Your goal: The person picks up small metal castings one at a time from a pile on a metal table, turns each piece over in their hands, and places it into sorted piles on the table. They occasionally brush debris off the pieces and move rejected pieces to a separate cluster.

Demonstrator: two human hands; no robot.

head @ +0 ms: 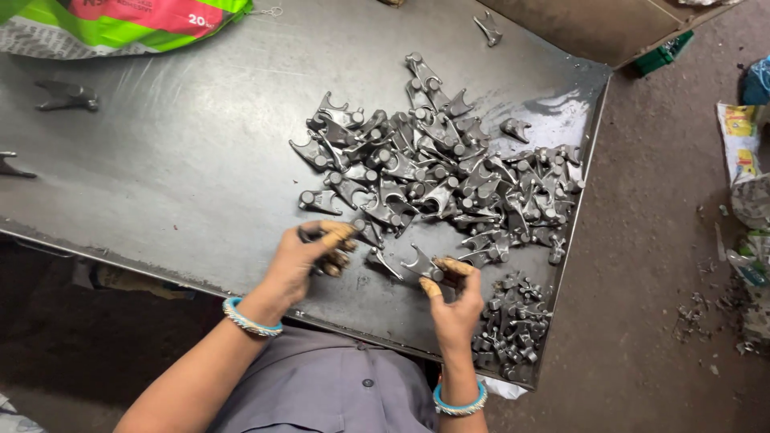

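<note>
So the person was standing at a dark steel surface (pixel 160 176) with a big heap (pixel 437 172) of grey forged forks spread over the right half of it. Both hands were down at the near edge of that heap.

The left hand (pixel 309 256) was curled shut around a fork (pixel 314 234), only the dark end poking out by the thumb, so I couldn't tell which way its long axis ran. The right hand (pixel 455 297) had its fingertips pinched on another fork (pixel 419 263), and that one lay up and to the left of the palm, its pronged end pointing away toward the heap, long axis running roughly diagonal from the fingers out to the upper left.

Key thing: the heap sat just ahead of both hands, further away and a bit to the right, so the right hand was the nearer one to most of it. A smaller pile (pixel 513 325) sat just beside the right hand on its outer side, at the surface's near right corner, practically touching the wrist.

A few strays lay well apart on the far left, near a green sack (pixel 96 28).
</note>
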